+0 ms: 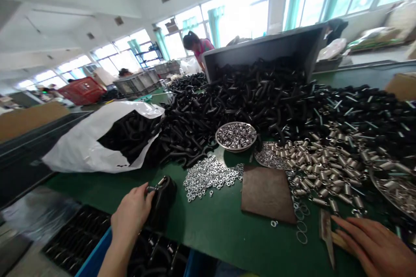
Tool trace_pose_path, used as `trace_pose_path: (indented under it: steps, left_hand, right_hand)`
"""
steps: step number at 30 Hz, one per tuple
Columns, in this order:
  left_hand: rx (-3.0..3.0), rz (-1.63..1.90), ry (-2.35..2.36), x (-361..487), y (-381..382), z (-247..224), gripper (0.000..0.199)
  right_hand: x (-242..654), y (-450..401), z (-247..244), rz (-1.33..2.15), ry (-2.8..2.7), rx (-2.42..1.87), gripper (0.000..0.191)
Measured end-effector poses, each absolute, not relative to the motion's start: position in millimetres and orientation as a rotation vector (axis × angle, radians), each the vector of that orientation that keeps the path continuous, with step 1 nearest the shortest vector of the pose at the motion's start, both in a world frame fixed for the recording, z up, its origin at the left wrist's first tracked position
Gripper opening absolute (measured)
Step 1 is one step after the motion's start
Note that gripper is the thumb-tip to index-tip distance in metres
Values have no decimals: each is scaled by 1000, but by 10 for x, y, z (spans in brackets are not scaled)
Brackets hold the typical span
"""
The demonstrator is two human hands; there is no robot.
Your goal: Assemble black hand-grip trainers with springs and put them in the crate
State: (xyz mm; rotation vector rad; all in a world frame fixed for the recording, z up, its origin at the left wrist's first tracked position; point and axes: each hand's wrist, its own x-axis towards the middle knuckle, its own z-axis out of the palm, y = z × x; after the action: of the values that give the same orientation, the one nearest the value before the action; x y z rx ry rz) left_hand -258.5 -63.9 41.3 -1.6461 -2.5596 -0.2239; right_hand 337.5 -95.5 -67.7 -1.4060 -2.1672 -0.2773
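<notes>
My left hand point(131, 210) is closed on a dark, curved black part point(160, 203) at the front left of the table. A small shiny metal piece point(160, 183) shows at the top of that part, by my thumb and fingertips. On the far right, my right hand point(377, 240) lies low with its fingers stretched out, at the edge of a heap of metal springs point(325, 171). A pointed metal blade point(326, 236) lies beside its fingertips, and a wooden strip point(342, 242) shows partly under the fingers.
Metal nuts point(211, 177) lie left of a brown square plate point(268, 192). Behind stand a bowl of small metal pieces point(236, 136), black parts point(195, 121) and a tipped grey crate point(260, 47). A white bag point(81, 138) lies left; a blue crate point(97, 253) sits below. Another person point(203, 47) leans in behind.
</notes>
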Motion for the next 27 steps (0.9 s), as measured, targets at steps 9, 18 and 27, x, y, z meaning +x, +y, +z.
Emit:
trace_pose_path:
  steps: [9,18,27]
  left_hand:
    - [-2983,-868,-1701,502,947,519,31]
    - [-2807,-992,-2114,1573,1972,100,29]
    - [-2502,-1646,-2585,1661,1920,191,20]
  right_hand:
    - [2909,-701,-50,-228,-2138,-1410,25]
    - [2919,-490,51,93,-2154,-1580,21]
    - [2584,-198,58,25,-2391,-1674,21]
